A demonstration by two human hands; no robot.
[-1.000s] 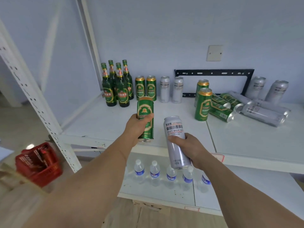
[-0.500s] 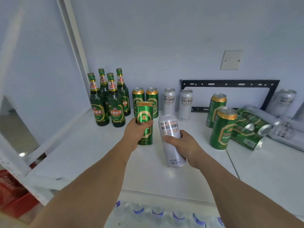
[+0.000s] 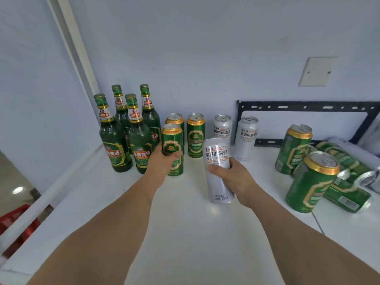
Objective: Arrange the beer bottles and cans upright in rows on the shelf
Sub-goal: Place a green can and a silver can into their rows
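Observation:
My left hand (image 3: 162, 161) grips a green can (image 3: 172, 140) upright, low over the white shelf (image 3: 185, 233), right in front of two standing green cans (image 3: 195, 135). My right hand (image 3: 232, 177) holds a tall silver can (image 3: 218, 169) upright, a little nearer than two standing silver cans (image 3: 246, 136). Several green bottles (image 3: 131, 132) stand at the back left. To the right, two green cans (image 3: 310, 182) stand upright, and behind them green and silver cans (image 3: 349, 167) lie on their sides.
A black metal bracket (image 3: 304, 105) leans against the back wall behind the lying cans. A white shelf post (image 3: 72, 48) rises at the left. A red basket (image 3: 14, 223) sits on the floor below left. A seam (image 3: 316, 221) splits the shelf boards at right.
Both hands have carried their cans forward over the shelf toward the standing rows. The green can has come down in front of the back green cans, and the view has closed in.

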